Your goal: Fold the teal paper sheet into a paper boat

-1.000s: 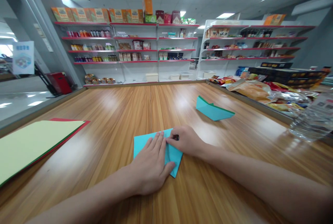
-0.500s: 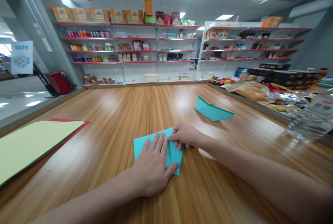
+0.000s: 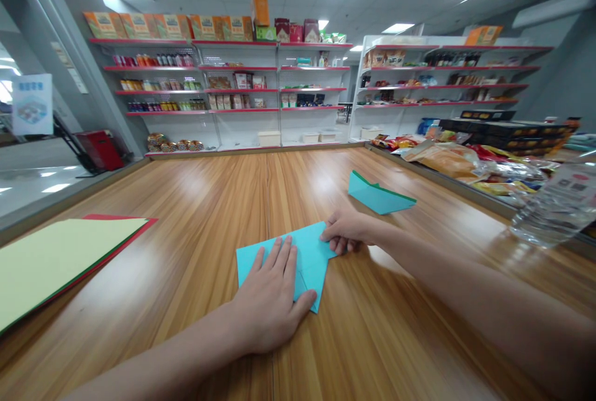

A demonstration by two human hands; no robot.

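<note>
A folded sheet of blue paper (image 3: 311,258) lies on the wooden table in front of me. My left hand (image 3: 274,298) rests flat on it, fingers spread, pressing it down. At the paper's upper right, my right hand (image 3: 347,230) pinches a corner flap between thumb and fingers, and this flap sticks out past the right edge. Creases show on the paper near my left thumb. Beyond my right hand stands a folded paper boat (image 3: 379,195), blue with a green rim, touched by neither hand.
At the left lies a stack of coloured paper (image 3: 69,243), pale yellow on top with green and red beneath. A clear plastic bottle (image 3: 554,202) stands at the right. Snack packets (image 3: 447,162) line the right edge, and stocked shelves (image 3: 242,87) rise behind the table (image 3: 214,184).
My right hand has moved right, drawing the pinched corner flap outward past the paper's right edge. My left hand stays flat on the paper. The view has shifted slightly.
</note>
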